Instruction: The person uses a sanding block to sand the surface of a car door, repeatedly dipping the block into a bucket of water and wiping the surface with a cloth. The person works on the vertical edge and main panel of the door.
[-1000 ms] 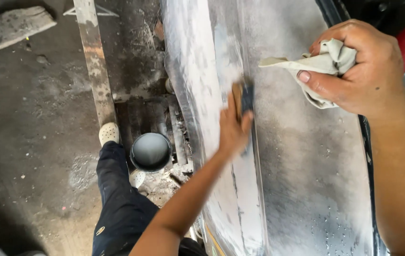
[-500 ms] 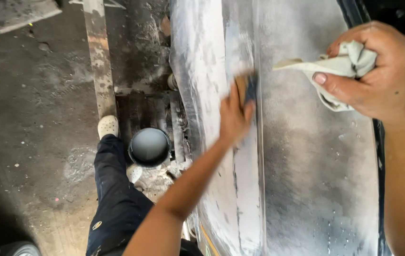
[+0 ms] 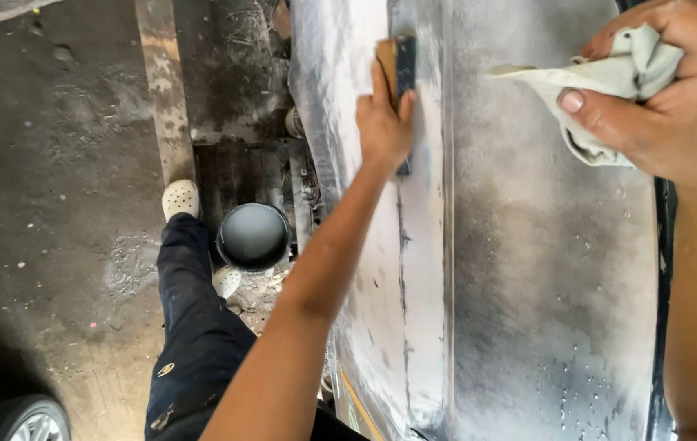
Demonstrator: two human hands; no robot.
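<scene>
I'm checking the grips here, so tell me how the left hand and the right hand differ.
The left hand presses a flat sanding block against the grey car panel; the right hand bunches a pale cloth beside it. The left arm stretches far out; the right hand is close to the camera. Both are bare and over the same panel.

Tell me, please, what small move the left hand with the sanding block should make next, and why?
Probably draw the sanding block back down along the ridge of the grey panel. The left hand holds it pressed at the upper end of the crease, with dull, wet surface below, while the right hand holds the rag clear.
</scene>
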